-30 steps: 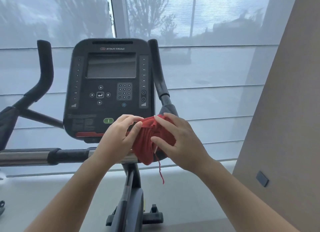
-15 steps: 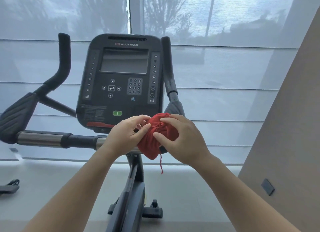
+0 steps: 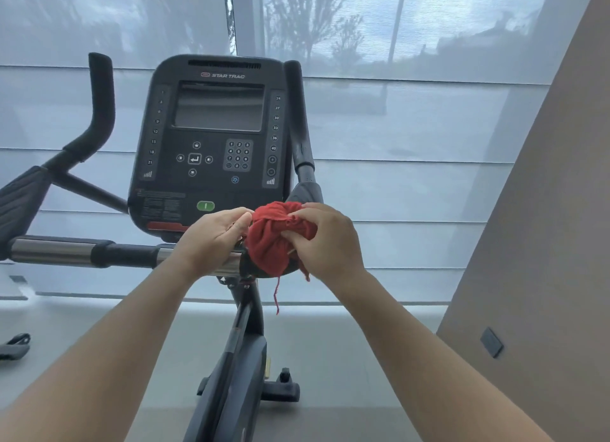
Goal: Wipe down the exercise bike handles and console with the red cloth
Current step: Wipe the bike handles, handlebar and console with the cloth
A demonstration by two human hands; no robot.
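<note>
Bunched tighter than half a second ago, the red cloth (image 3: 270, 240) is sitting in a rounder ball. The right hand (image 3: 326, 243) is now pinching its gathered upper folds rather than lying over its top. The left hand (image 3: 211, 240) is staying at the cloth's left edge, thumb and fingertips nipping the fabric near the top. The cloth is draping over the right end of the horizontal handlebar (image 3: 66, 252), just below the console's near right corner, with the right upright handle (image 3: 297, 111) rising behind it. A loose red thread (image 3: 276, 296) is hanging down from the cloth in front of the bike's frame post (image 3: 244, 336). The console (image 3: 214, 138), its screen dark, is standing just beyond the hands, its green button (image 3: 205, 205) showing just above the left hand. The left upright handle (image 3: 100, 101) is standing well apart at the far left, and a beige wall (image 3: 544, 210) is filling the right side.
</note>
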